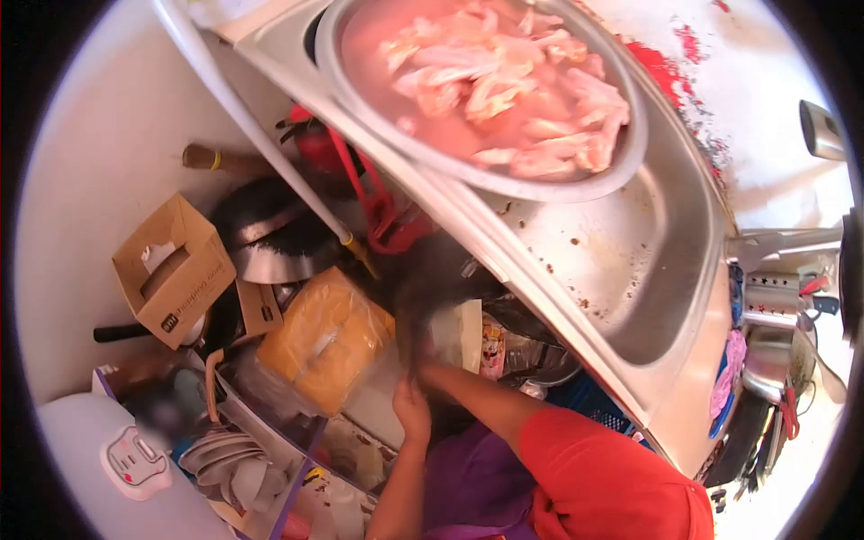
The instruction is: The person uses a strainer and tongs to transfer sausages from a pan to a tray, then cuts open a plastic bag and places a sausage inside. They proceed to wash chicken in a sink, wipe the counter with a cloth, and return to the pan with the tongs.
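My left hand (411,412) is closed, its fingers wrapped at the lower end of a dark, limp, blurred thing (407,310), perhaps a black bag; I cannot make out its kind. My right hand (430,371) meets the same dark thing just above, and its fingers are hidden in the blur. Both hands are low, below the sink's front edge. Close by on the left lies a yellow-orange packet in clear plastic (326,340). Above, a large metal basin (576,191) of pinkish water holds raw chicken pieces (504,85) and rests on the steel sink (630,297).
At left are an open cardboard box (184,274), dark pans (274,238) and a crate of stacked dishes (238,468). A white pole (243,112) slants past the sink edge. Utensils and a metal holder (770,297) stand at right. Something red (387,216) sits under the sink.
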